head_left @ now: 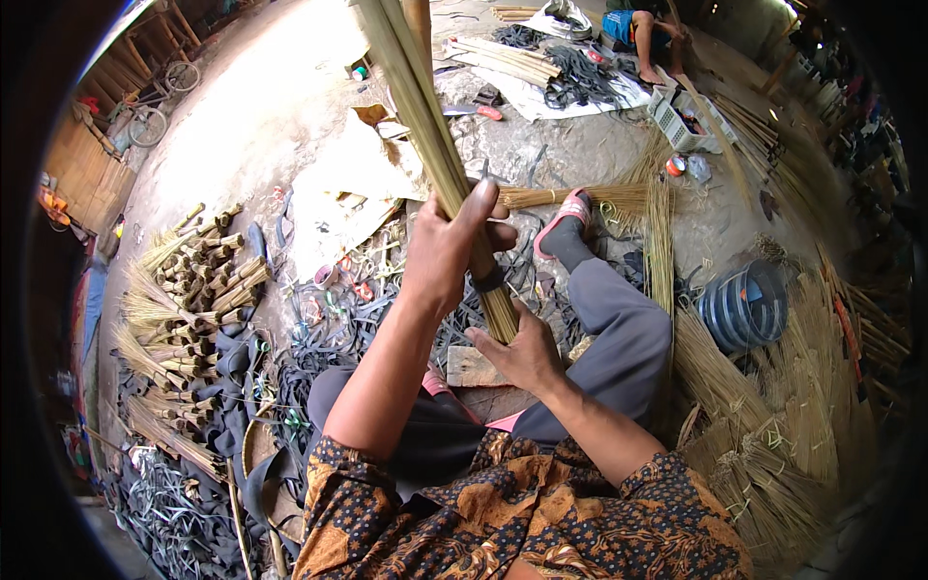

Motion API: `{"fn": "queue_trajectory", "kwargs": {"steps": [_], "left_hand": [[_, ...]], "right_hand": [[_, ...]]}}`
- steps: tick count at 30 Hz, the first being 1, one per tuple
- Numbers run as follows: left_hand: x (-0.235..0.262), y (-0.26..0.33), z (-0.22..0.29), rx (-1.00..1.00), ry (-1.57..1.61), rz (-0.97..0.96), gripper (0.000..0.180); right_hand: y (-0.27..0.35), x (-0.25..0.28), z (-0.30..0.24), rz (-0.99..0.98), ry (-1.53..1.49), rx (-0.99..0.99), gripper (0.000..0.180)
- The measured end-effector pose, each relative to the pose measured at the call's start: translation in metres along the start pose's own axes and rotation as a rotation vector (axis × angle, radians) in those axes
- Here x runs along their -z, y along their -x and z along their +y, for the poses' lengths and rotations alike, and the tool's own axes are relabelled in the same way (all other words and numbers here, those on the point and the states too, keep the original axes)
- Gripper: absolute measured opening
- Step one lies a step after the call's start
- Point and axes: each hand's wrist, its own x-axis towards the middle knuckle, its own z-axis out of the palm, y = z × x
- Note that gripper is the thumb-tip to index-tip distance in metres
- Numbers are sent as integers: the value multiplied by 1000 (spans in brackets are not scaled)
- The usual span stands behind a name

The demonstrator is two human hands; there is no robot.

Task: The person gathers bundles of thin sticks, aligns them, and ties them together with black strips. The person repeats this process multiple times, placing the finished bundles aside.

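I sit on the floor with a long bundle of thin straw-coloured sticks (pixel 416 97) held upright and slanting away from me. My left hand (pixel 449 246) is wrapped around the bundle just above a black band (pixel 489 281) that circles it. My right hand (pixel 522 348) cups the bundle's lower end from below, near a small wooden block (pixel 472 368) between my legs. My right leg in grey trousers stretches out to a pink sandal (pixel 567 218).
Finished short broom bundles (pixel 188 290) lie piled at the left over black rubber strips (pixel 232 362). Loose stick sheaves (pixel 773 416) fill the right, beside a blue ribbed container (pixel 744 304). Another person (pixel 643 29) sits at the far end near a white crate (pixel 681 121).
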Motion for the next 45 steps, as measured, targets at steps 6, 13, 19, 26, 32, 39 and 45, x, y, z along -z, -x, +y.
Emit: {"fn": "queue_trajectory", "kwargs": {"steps": [6, 13, 19, 26, 32, 39, 45], "left_hand": [[-9, 3, 12, 261, 442, -419, 34], [-33, 7, 13, 107, 188, -306, 34], [-11, 19, -28, -79, -395, -14, 35], [48, 88, -243, 159, -671, 287, 35], [95, 109, -294, 116, -622, 111, 13], [75, 99, -266, 98, -553, 244, 32], [168, 65, -63, 43, -695, 487, 41]], "right_hand": [[7, 38, -3, -806, -870, -343, 20], [7, 68, 50, -960, -872, -324, 45], [-2, 123, 111, -321, -202, -357, 94], [35, 145, 170, -114, -357, -516, 46], [50, 126, 201, -133, -234, -400, 39], [46, 123, 204, -215, 26, -417, 35], [43, 128, 208, -245, 72, -409, 31]]}}
